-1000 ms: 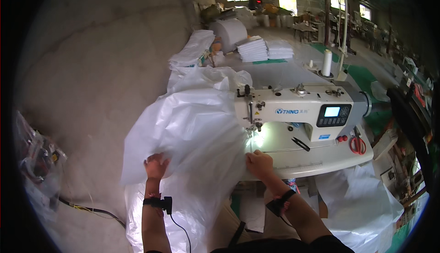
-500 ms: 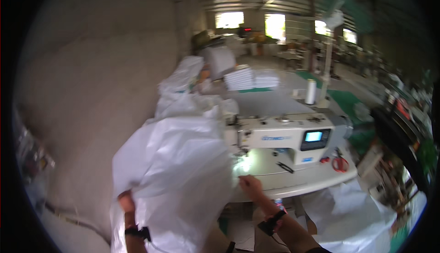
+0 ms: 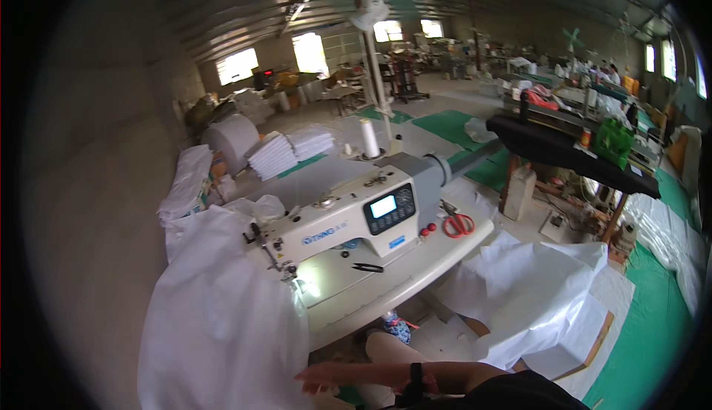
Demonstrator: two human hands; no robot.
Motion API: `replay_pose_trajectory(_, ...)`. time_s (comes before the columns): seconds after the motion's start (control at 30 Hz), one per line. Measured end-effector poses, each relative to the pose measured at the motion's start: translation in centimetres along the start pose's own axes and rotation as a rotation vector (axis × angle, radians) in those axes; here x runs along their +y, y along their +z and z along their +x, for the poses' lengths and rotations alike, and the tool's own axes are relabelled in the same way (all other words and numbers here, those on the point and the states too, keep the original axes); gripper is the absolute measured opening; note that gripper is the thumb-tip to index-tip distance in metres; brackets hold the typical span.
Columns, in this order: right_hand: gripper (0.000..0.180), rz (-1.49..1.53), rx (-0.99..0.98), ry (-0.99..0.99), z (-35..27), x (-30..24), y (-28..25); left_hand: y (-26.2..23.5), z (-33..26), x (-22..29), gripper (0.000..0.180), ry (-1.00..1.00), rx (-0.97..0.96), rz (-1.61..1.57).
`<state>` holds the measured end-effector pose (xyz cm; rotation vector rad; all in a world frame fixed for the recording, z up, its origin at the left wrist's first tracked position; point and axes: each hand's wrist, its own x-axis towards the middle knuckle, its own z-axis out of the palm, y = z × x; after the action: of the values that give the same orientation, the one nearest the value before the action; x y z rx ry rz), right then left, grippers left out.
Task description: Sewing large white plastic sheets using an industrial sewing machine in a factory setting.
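View swung right; right hand (image 3: 315, 375) dropped from beside the needle to the white sheet (image 3: 222, 313); left hand gone from frame.

Neither hand shows at the needle end of the sewing machine (image 3: 337, 235) now, so I judge nobody is guiding material there; the sheet hangs left of the worktop (image 3: 415, 269), its right side near the needle. Right fingers blur at the sheet's edge: I can't tell whether they grip; left hold unknown. Worktop's rounded front rim stands between right hand and black snips (image 3: 368, 267); bare strip beside them. Wall (image 3: 81, 224) bounds the left, second white sheet (image 3: 519, 284) the right.
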<state>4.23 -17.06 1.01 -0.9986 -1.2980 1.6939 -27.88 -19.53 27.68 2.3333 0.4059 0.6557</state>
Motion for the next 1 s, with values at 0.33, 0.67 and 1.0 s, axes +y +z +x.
replay_pose_trajectory(0.33,0.028,-1.215,-0.071,-0.399,-1.8,8.3,-1.2,5.1,8.3,6.8,0.034,0.556,-0.397,0.2)
replay_pose_trajectory(0.67,0.032,-0.315,0.1,0.313,-14.6,13.5,-4.6,7.0,11.3,7.1,0.034,0.406,-0.215,0.163)
replay_pose_trajectory(1.0,0.028,0.028,0.291,0.243,-14.0,13.5,-3.9,7.5,12.8,6.1,0.033,0.393,-0.172,0.128)
